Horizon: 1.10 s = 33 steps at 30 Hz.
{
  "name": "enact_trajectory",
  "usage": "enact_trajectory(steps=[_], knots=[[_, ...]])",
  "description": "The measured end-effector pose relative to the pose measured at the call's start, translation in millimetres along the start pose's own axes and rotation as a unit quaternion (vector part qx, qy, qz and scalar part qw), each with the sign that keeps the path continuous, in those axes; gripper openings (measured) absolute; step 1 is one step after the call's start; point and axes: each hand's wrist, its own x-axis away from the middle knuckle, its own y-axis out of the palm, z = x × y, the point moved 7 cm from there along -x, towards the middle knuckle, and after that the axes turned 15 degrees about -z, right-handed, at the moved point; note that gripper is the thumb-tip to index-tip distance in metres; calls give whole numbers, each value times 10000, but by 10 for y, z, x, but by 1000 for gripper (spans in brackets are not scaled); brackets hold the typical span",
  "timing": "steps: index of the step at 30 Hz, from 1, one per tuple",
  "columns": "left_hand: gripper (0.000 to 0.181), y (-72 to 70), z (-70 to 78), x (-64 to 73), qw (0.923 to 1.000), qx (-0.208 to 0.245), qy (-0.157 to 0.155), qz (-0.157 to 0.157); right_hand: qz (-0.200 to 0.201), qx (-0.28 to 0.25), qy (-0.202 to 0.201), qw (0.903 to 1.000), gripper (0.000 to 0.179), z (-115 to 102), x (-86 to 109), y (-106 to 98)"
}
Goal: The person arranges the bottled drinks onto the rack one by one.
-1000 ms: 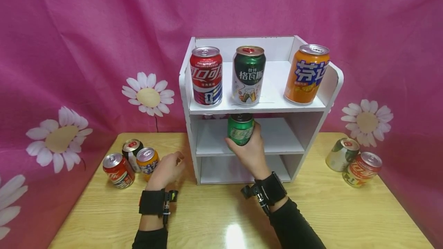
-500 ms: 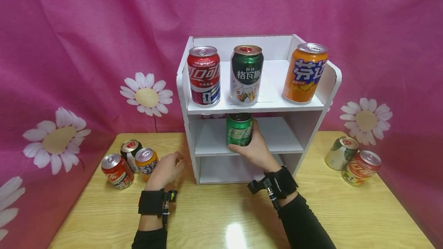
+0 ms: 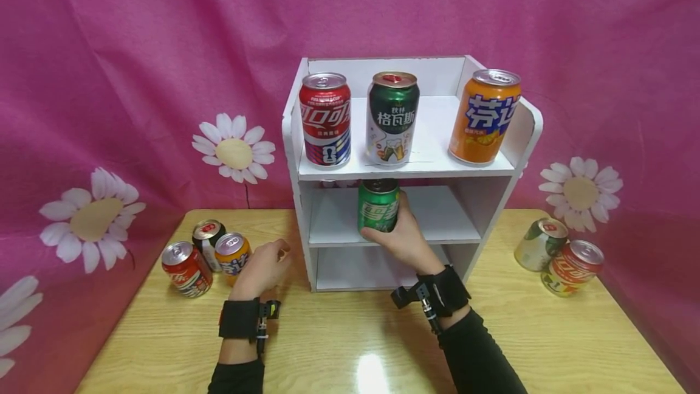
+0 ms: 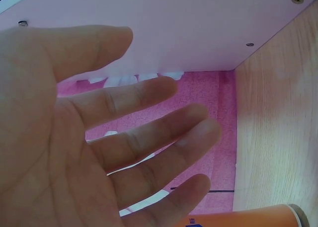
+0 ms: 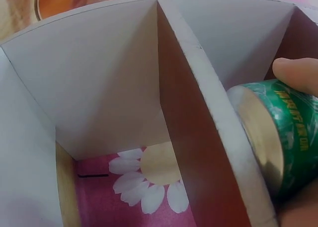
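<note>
My right hand (image 3: 403, 233) grips a green soda can (image 3: 378, 207), thumb on the near side and fingers partly hidden behind. The can is upright at the front of the middle board of a white shelf unit (image 3: 443, 214), under the top board. In the right wrist view its bottom (image 5: 263, 147) is close to that board's front edge; I cannot tell whether they touch. To the left of the unit, my left hand (image 3: 265, 269) holds nothing, its fingers relaxed and apart in the left wrist view. An orange soda can (image 3: 232, 254) stands just beside it.
On the top board stand a red can (image 3: 325, 120), a dark green and white can (image 3: 392, 119) and an orange can (image 3: 485, 117). A red can (image 3: 188, 269) and a black can (image 3: 208, 242) stand left; a green-white can (image 3: 540, 245) and a red-yellow can (image 3: 572, 267) stand right.
My right wrist has swung to the right and the green can has come slightly lower, standing straighter, mostly before the last half second. The left hand stays in place.
</note>
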Motion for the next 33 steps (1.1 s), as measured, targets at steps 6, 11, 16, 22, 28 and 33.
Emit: enact_trajectory(steps=[6,11,16,22,28,33], knots=[[32,-3,0,8,10000,5,-20,2,208,89,-104,9997,90,1,8,9],[32,-5,4,17,10000,-12,3,2,470,221,-205,9984,88,-11,23,30],[32,1,1,19,10000,10,-2,-7,626,437,-209,9969,88,-25,29,64],[32,5,4,11,10000,72,-3,7,877,666,-305,9935,91,-60,41,74],[31,0,4,7,10000,57,39,44,1144,793,-291,9898,93,-74,40,89],[32,-3,-4,10,10000,26,43,48,1252,862,-166,9882,93,-70,27,108]])
